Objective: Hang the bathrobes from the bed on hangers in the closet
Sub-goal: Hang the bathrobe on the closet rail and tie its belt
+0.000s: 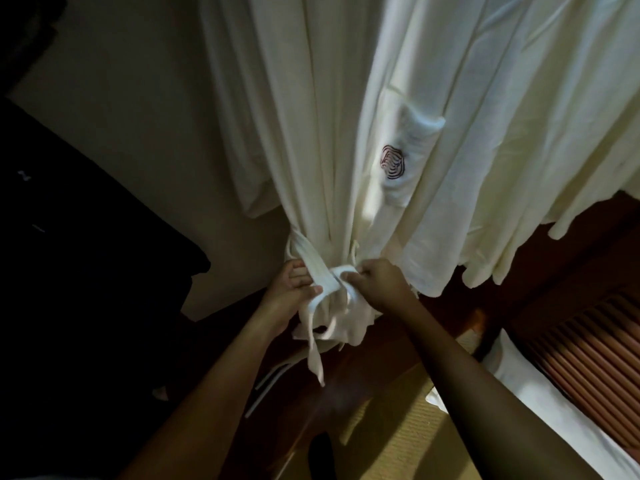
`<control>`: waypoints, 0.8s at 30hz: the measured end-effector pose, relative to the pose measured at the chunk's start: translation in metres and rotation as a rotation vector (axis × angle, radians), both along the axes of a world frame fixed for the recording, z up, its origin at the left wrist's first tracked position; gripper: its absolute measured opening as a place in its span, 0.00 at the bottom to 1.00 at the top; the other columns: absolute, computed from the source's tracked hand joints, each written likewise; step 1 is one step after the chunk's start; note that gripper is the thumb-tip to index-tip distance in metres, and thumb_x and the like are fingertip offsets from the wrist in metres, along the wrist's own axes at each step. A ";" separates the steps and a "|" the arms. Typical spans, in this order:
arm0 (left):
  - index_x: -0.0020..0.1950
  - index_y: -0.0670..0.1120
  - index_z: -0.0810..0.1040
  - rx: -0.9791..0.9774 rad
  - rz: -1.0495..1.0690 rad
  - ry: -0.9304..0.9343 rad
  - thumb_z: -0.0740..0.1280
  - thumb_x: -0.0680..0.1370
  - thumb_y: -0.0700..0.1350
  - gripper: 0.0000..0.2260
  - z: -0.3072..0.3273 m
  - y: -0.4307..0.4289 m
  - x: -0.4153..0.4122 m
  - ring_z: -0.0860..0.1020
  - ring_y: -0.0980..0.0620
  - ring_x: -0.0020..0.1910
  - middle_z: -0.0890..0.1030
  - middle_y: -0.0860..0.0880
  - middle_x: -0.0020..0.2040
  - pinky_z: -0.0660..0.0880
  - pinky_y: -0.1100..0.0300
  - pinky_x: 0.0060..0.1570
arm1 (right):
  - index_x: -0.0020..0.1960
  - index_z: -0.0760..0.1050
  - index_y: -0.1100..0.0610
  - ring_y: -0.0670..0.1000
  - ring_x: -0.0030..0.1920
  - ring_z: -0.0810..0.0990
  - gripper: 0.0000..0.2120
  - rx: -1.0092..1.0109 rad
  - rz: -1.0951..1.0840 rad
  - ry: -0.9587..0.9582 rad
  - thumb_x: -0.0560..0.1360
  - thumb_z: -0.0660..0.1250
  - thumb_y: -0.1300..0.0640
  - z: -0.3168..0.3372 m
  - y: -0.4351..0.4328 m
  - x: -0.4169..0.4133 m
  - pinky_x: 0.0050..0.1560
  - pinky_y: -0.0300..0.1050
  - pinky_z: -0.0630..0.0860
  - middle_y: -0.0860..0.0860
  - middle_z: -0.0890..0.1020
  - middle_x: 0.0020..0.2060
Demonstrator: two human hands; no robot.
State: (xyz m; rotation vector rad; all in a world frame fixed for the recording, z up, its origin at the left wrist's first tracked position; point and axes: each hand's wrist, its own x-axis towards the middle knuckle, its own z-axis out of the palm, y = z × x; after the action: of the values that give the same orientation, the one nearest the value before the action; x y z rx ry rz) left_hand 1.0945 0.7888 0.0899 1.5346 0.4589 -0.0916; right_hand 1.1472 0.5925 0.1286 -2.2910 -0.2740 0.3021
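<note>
one belt [316, 263] in left hand [289, 293] and right hand [379, 284]

This looks like a closet corner of a hotel-style bedroom. Two matching cream bathrobes [346, 133] hang side by side from above, and one carries a dark embroidered emblem [392, 164] on its chest pocket [415, 133], as guest robes often do. Behind them is a plain pale wall [121, 133]. At the lower right stands a dark wooden louvred door [588, 348], with white linen [554, 420] just beside it. Tan woven matting [398, 441] covers the floor, edged by polished dark wood [443, 306].
</note>
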 end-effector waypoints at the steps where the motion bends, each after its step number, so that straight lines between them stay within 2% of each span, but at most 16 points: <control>1: 0.61 0.44 0.77 0.035 -0.005 0.013 0.74 0.73 0.31 0.19 -0.002 0.003 0.001 0.84 0.46 0.53 0.85 0.41 0.54 0.79 0.57 0.50 | 0.36 0.77 0.62 0.46 0.32 0.77 0.19 0.069 -0.029 -0.040 0.77 0.72 0.48 0.011 0.004 0.002 0.36 0.44 0.70 0.55 0.79 0.31; 3: 0.56 0.43 0.79 0.137 0.023 0.055 0.75 0.74 0.32 0.14 -0.005 0.004 0.003 0.84 0.48 0.50 0.85 0.44 0.50 0.78 0.61 0.48 | 0.31 0.71 0.56 0.39 0.30 0.74 0.19 0.199 -0.113 -0.131 0.77 0.72 0.51 0.036 0.016 0.009 0.33 0.35 0.67 0.49 0.73 0.26; 4: 0.53 0.43 0.80 0.195 0.042 0.077 0.76 0.73 0.33 0.12 -0.008 0.003 0.003 0.83 0.51 0.48 0.85 0.46 0.49 0.78 0.63 0.46 | 0.30 0.70 0.54 0.38 0.29 0.73 0.20 0.265 -0.169 -0.161 0.76 0.72 0.52 0.047 0.023 0.015 0.34 0.35 0.68 0.48 0.72 0.26; 6: 0.51 0.43 0.81 0.278 0.059 0.118 0.77 0.73 0.34 0.10 -0.012 0.001 0.004 0.82 0.55 0.44 0.84 0.49 0.46 0.77 0.66 0.42 | 0.33 0.76 0.57 0.40 0.30 0.75 0.16 0.418 -0.281 -0.181 0.76 0.73 0.51 0.069 0.032 0.029 0.39 0.44 0.73 0.49 0.78 0.28; 7: 0.51 0.42 0.81 0.308 0.061 0.136 0.77 0.73 0.34 0.10 -0.016 0.001 0.006 0.81 0.54 0.43 0.84 0.49 0.46 0.77 0.64 0.43 | 0.36 0.80 0.58 0.42 0.33 0.79 0.14 0.491 -0.328 -0.185 0.75 0.73 0.50 0.077 0.033 0.036 0.41 0.45 0.75 0.50 0.82 0.30; 10: 0.52 0.42 0.81 0.409 0.008 0.178 0.77 0.72 0.34 0.11 -0.019 0.003 0.013 0.81 0.49 0.46 0.83 0.47 0.46 0.76 0.60 0.47 | 0.43 0.84 0.54 0.43 0.39 0.83 0.11 0.588 -0.391 -0.203 0.74 0.72 0.47 0.086 0.022 0.040 0.45 0.42 0.78 0.45 0.85 0.35; 12: 0.54 0.46 0.78 0.385 -0.089 0.155 0.75 0.73 0.33 0.14 -0.015 0.003 0.017 0.80 0.49 0.47 0.82 0.46 0.48 0.76 0.61 0.45 | 0.46 0.84 0.54 0.49 0.43 0.85 0.14 0.534 -0.308 -0.115 0.72 0.72 0.44 0.074 0.008 0.035 0.50 0.50 0.82 0.48 0.86 0.38; 13: 0.56 0.49 0.77 0.333 -0.126 0.136 0.74 0.75 0.34 0.15 -0.011 0.002 0.019 0.80 0.50 0.46 0.83 0.45 0.50 0.76 0.62 0.43 | 0.48 0.84 0.55 0.51 0.44 0.85 0.14 0.460 -0.219 -0.013 0.72 0.73 0.44 0.062 0.001 0.033 0.52 0.54 0.82 0.50 0.86 0.40; 15: 0.56 0.56 0.75 0.235 -0.160 0.116 0.71 0.79 0.39 0.13 0.001 -0.002 0.022 0.81 0.56 0.46 0.83 0.51 0.50 0.77 0.66 0.43 | 0.51 0.82 0.58 0.53 0.44 0.84 0.12 0.177 0.073 0.246 0.74 0.75 0.50 0.043 -0.010 0.021 0.52 0.55 0.83 0.54 0.85 0.44; 16: 0.53 0.60 0.76 0.215 -0.167 0.106 0.70 0.81 0.43 0.11 0.008 -0.004 0.025 0.81 0.57 0.47 0.83 0.55 0.50 0.77 0.66 0.45 | 0.53 0.82 0.59 0.53 0.45 0.84 0.13 0.029 0.209 0.315 0.75 0.74 0.51 0.033 -0.011 0.015 0.52 0.54 0.82 0.54 0.84 0.46; 17: 0.51 0.61 0.77 0.214 -0.186 0.097 0.69 0.82 0.46 0.08 0.011 -0.004 0.028 0.82 0.56 0.49 0.83 0.57 0.51 0.78 0.64 0.49 | 0.57 0.82 0.59 0.53 0.46 0.83 0.14 -0.049 0.270 0.318 0.76 0.74 0.52 0.023 -0.009 0.010 0.53 0.53 0.82 0.55 0.84 0.49; 19: 0.53 0.58 0.81 0.206 -0.251 0.094 0.69 0.82 0.47 0.05 0.016 -0.001 0.033 0.83 0.54 0.53 0.84 0.56 0.52 0.79 0.60 0.55 | 0.60 0.81 0.58 0.53 0.49 0.83 0.16 0.005 0.168 0.206 0.77 0.71 0.50 0.013 -0.002 0.004 0.54 0.51 0.80 0.54 0.84 0.51; 22: 0.62 0.47 0.83 0.117 -0.338 0.097 0.69 0.82 0.44 0.10 0.018 0.008 0.037 0.84 0.49 0.57 0.86 0.47 0.57 0.79 0.53 0.58 | 0.47 0.80 0.57 0.49 0.38 0.80 0.15 0.110 -0.055 0.012 0.81 0.65 0.46 0.008 0.008 0.006 0.42 0.46 0.75 0.52 0.83 0.38; 24: 0.64 0.44 0.81 0.026 -0.344 0.087 0.69 0.82 0.43 0.11 0.017 0.011 0.037 0.84 0.48 0.58 0.85 0.45 0.59 0.80 0.52 0.57 | 0.38 0.75 0.56 0.49 0.33 0.76 0.15 0.062 -0.097 -0.106 0.81 0.65 0.49 0.003 0.009 0.009 0.37 0.44 0.69 0.50 0.78 0.31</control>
State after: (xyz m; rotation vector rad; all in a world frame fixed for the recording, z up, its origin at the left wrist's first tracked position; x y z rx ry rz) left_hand 1.1319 0.7995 0.1072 1.6272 0.2614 -0.4218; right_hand 1.1562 0.6019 0.1317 -2.2538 -0.2225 0.1211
